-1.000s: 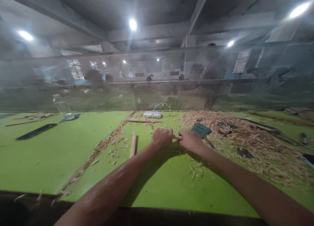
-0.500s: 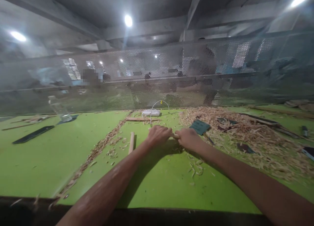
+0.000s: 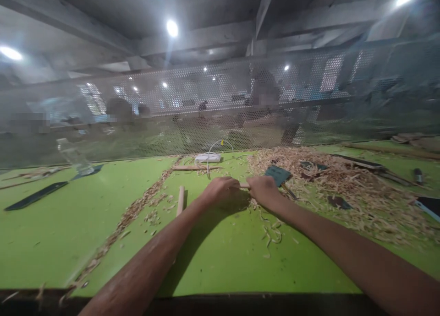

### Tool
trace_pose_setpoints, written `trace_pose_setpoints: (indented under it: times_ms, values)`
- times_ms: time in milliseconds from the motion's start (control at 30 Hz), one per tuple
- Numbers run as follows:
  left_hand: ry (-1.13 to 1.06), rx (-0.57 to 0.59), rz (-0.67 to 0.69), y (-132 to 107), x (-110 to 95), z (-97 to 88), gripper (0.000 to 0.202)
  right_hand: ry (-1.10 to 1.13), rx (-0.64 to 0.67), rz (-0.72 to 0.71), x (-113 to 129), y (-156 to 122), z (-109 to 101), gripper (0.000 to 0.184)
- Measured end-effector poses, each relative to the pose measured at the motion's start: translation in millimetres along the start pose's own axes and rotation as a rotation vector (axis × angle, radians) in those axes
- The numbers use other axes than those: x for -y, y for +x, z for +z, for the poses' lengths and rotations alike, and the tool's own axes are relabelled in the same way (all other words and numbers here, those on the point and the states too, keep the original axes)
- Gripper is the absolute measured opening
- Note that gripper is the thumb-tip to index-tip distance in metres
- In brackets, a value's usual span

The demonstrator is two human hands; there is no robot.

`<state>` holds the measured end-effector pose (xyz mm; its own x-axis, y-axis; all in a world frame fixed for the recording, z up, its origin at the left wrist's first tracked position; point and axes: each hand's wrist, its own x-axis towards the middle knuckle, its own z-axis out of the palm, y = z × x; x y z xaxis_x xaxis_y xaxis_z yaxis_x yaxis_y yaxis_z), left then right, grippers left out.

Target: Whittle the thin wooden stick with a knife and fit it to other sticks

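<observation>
My left hand (image 3: 222,192) and my right hand (image 3: 265,191) are closed side by side on a thin wooden stick (image 3: 244,186), of which only a short piece shows between them. They rest low over the green table (image 3: 68,224), at the edge of a heap of wood shavings (image 3: 350,192). A second wooden stick (image 3: 180,200) lies on the table to the left of my left hand. A dark green sheet (image 3: 277,174) lies just beyond my right hand.
A perforated metal screen (image 3: 220,110) stands along the table's far edge, with people behind it. A white block with a cable (image 3: 207,158) lies near the screen. A clear bottle (image 3: 74,155) and dark flat strips (image 3: 32,196) lie at the left. More tools (image 3: 417,175) sit at the right.
Both hands stay closed on the stick and have shifted slightly. My view has turned a little to the right and down.
</observation>
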<state>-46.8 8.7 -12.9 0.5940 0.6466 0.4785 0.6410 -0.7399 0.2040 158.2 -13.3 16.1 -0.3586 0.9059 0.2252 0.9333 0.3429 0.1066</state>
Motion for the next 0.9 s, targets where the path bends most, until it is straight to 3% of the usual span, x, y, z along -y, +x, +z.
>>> trace_pose_setpoints:
  times_ms: [167,367,733,900]
  values:
    - [-0.27,-0.206,-0.118,-0.3,3.4,0.7,0.022,0.042,0.025,0.081,-2.0,1.7,3.1,0.025]
    - [-0.311,-0.364,-0.262,-2.2,10.5,1.3,0.012,0.069,0.022,0.077,8.0,-2.0,1.3,0.026]
    - [-0.387,-0.406,-0.316,-3.7,12.5,3.5,0.011,0.101,0.053,0.061,8.3,-0.9,8.3,0.029]
    - [-0.492,-0.405,-0.317,-4.1,13.2,6.4,0.019,0.11,0.072,0.063,9.4,-0.5,8.0,0.027]
